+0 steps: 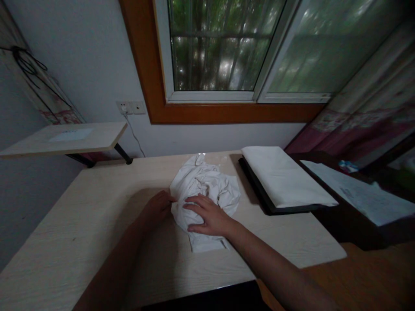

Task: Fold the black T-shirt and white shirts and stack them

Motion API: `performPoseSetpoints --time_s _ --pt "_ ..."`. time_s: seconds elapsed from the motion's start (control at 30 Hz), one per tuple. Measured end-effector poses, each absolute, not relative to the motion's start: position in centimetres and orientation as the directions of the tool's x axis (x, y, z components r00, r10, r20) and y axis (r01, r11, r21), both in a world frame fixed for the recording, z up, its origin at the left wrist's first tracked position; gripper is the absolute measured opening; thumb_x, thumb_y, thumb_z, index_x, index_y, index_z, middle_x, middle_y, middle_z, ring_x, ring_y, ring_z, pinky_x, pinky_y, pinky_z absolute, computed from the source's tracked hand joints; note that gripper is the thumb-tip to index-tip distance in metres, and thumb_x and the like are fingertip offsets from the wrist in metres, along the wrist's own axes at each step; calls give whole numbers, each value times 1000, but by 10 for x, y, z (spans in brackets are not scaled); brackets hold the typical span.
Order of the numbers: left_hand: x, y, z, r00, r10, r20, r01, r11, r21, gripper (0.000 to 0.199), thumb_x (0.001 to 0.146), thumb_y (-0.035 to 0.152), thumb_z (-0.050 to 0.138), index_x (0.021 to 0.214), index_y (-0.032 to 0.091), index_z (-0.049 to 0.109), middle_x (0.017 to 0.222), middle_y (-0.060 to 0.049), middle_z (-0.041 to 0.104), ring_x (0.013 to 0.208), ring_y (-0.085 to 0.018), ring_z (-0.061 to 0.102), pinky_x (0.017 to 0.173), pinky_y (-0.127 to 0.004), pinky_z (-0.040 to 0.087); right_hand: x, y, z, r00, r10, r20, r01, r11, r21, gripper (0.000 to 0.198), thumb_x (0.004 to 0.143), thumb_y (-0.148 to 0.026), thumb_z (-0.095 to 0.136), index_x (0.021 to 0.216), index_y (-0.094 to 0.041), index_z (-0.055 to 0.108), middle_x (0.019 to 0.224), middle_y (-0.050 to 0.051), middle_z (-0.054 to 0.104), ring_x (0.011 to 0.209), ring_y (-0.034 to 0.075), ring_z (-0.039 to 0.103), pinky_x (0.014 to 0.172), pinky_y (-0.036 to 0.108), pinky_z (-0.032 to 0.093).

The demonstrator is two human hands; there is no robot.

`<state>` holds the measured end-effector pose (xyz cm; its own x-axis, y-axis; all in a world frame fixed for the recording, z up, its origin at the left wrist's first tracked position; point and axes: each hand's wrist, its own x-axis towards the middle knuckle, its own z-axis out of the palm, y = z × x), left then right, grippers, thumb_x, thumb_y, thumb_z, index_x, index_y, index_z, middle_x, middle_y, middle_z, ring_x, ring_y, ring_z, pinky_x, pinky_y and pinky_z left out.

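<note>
A crumpled white cloth (223, 188), perhaps a garment, lies bunched in the middle of the table, with a flat strip of it sticking out at the near side. At its left edge my left hand (158, 205) is closed, thumb and fingers pinching the fabric. My right hand (209, 216) rests palm down on the bundle, its fingers spread across the folds. Part of the cloth is hidden under that hand.
To the right, folded white fabric (282, 177) lies on a black flat item (259, 194). A raised shelf (103, 134) stands at the back left. Behind the pale table (97, 207) are a window, a socket (131, 107) and a white cable. A paper sheet (359, 190) lies far right.
</note>
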<state>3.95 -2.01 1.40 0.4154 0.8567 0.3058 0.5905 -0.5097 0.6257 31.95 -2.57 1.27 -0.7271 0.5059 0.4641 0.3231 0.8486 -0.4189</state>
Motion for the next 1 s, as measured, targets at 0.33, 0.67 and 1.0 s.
performPoseSetpoints --time_s 0.33,0.67,1.0 --pt "45 -33 24 536 833 141 362 -377 853 29 96 38 51 102 21 74 93 -7 76 86 -22 71 80 -32 53 320 -18 8 -801 495 337 301 819 -488 25 86 -13 60 103 -28 71 117 2 74 129 20 59 121 51 25" --pt "37 -22 4 576 736 356 488 -659 573 66 77 -1 45 135 27 62 146 -9 57 141 -25 47 118 -50 39 343 0 -5 -491 858 151 -153 86 -985 19 77 -36 66 69 -19 69 68 2 72 63 20 68 72 34 55" --pt "37 -16 -2 527 815 241 680 -575 455 39 89 14 54 123 22 69 129 -12 67 128 -28 57 115 -49 44 352 8 11 -175 984 -9 -468 -91 -879 38 66 -22 67 104 -22 73 90 2 77 74 23 71 69 34 55"
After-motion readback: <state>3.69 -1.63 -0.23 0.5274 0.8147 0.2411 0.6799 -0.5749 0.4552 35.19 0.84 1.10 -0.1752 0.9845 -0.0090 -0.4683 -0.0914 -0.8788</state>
